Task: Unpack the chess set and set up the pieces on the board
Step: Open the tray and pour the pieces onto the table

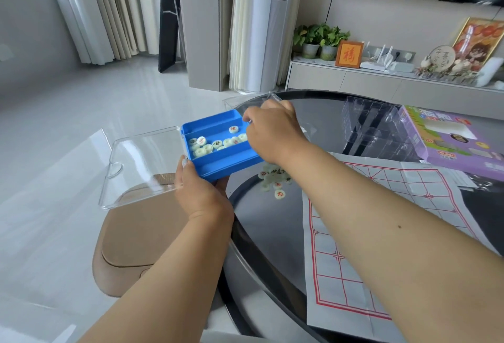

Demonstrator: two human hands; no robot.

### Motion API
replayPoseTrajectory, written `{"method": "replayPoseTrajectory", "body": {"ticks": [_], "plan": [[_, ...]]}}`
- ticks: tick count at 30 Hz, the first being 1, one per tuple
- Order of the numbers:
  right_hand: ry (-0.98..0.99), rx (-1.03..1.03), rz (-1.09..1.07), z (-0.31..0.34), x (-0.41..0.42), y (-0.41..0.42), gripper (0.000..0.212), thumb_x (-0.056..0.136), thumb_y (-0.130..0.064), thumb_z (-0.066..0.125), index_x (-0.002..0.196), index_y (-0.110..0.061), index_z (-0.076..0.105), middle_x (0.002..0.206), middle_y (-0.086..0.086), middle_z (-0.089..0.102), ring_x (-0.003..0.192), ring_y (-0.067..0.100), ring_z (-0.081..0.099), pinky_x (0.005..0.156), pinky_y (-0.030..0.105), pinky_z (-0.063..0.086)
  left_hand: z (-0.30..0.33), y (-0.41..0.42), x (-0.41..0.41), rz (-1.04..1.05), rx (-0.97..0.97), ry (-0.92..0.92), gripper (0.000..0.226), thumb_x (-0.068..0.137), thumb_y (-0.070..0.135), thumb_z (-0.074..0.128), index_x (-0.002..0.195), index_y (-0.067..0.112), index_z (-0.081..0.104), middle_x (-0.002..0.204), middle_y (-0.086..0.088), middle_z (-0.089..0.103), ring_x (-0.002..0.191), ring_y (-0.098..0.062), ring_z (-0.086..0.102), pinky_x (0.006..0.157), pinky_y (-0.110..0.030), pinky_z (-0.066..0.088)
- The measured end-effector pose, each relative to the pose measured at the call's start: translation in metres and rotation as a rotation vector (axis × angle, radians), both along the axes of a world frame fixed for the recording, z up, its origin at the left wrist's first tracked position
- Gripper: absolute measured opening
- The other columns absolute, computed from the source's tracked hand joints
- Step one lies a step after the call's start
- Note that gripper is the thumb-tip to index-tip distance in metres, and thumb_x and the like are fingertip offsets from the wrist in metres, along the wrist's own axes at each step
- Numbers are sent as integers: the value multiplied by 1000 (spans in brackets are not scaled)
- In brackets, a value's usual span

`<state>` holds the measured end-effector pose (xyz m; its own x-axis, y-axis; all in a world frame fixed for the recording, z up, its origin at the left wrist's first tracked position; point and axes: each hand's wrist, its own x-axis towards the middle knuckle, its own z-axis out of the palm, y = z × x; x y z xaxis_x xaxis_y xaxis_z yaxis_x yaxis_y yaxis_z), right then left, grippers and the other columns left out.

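Observation:
A blue tray (218, 168) with a clear hinged lid (141, 165) hangs tilted over the left edge of the round dark table (261, 233). My left hand (201, 192) grips the tray's near corner from below. My right hand (272, 129) holds its far right side, fingers curled over the rim. Several pale round chess pieces (215, 144) with red or black characters lie in the tray. More pieces (275, 181) lie in a small heap on the table under the tray's right end. A white paper board (381, 222) with a red grid is spread on the table.
A purple game box (458, 140) and a clear plastic insert (376, 129) stand at the table's far right. A tan cushioned seat (136, 236) sits on the floor left of the table. Behind is a low TV cabinet (381, 80) with plants and frames.

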<state>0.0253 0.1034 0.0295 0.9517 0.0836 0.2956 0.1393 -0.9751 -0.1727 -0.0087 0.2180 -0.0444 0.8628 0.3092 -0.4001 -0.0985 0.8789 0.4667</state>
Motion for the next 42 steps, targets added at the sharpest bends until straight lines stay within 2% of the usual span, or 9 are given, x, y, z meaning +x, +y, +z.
{"method": "replayPoseTrajectory", "body": {"ticks": [3, 9, 14, 18, 21, 26, 31, 35, 42], "plan": [[-14, -89, 72, -10, -3, 4, 37, 89, -24, 35, 117, -16, 58, 118, 5, 52, 117, 27, 37, 99, 30, 24, 1, -2, -3, 1, 12, 1, 36, 92, 24, 52, 127, 16, 56, 119, -8, 64, 101, -25, 67, 65, -36, 58], [32, -22, 73, -16, -3, 8, 47, 85, -26, 28, 124, -21, 54, 117, 5, 54, 119, 28, 38, 102, 32, 26, 8, -3, -9, -7, 121, -47, 34, 96, 19, 45, 128, 17, 56, 122, -7, 63, 105, -25, 65, 75, -42, 58], [163, 307, 117, -10, -6, 14, 41, 92, -22, 36, 132, -20, 45, 122, 4, 56, 120, 25, 44, 99, 36, 39, 9, -7, -14, -41, 196, -63, 32, 97, 20, 45, 128, 20, 55, 121, -7, 63, 103, -24, 66, 69, -36, 59], [216, 116, 116, -9, 0, 25, 49, 94, -44, 42, 137, -20, 39, 139, 3, 42, 131, 24, 32, 106, 39, 30, 8, -8, -14, -75, 235, -84, 29, 97, 20, 45, 123, 24, 58, 111, 0, 66, 85, -13, 67, 61, -29, 56], [237, 15, 154, -18, 8, 40, 46, 94, -54, 35, 131, -28, 44, 135, -2, 41, 130, 22, 25, 105, 45, 26, 6, -10, -15, -113, 298, -109, 30, 96, 19, 46, 122, 22, 61, 113, -3, 67, 90, -16, 66, 72, -35, 57], [288, 90, 134, -26, 19, 55, 37, 95, -49, 33, 115, -22, 47, 126, -2, 44, 126, 23, 27, 102, 42, 31, 1, -8, -12, -80, 345, -73, 34, 92, 14, 45, 119, 22, 65, 115, -5, 68, 105, -23, 65, 90, -44, 53], [377, 24, 31, -30, 25, 64, 57, 96, -49, 28, 136, -9, 34, 144, 9, 35, 134, 29, 25, 108, 45, 29, 2, -8, -12, -64, 308, -7, 36, 93, 13, 46, 126, 19, 59, 94, 3, 68, 81, -13, 65, 74, -34, 56], [412, 68, -45, -27, 25, 66, 61, 97, -47, 27, 141, -5, 25, 148, 12, 29, 135, 30, 22, 109, 44, 27, 1, -10, -12, -77, 339, -6, 34, 93, 17, 48, 125, 18, 59, 110, -2, 68, 97, -19, 64, 88, -41, 53], [417, 40, -74, -25, 27, 67, 48, 95, -31, 34, 139, -12, 30, 145, 9, 30, 132, 30, 24, 104, 44, 26, 4, -9, -15, -70, 306, -11, 32, 96, 18, 46, 127, 19, 57, 105, 0, 66, 89, -16, 64, 79, -37, 56]]}}
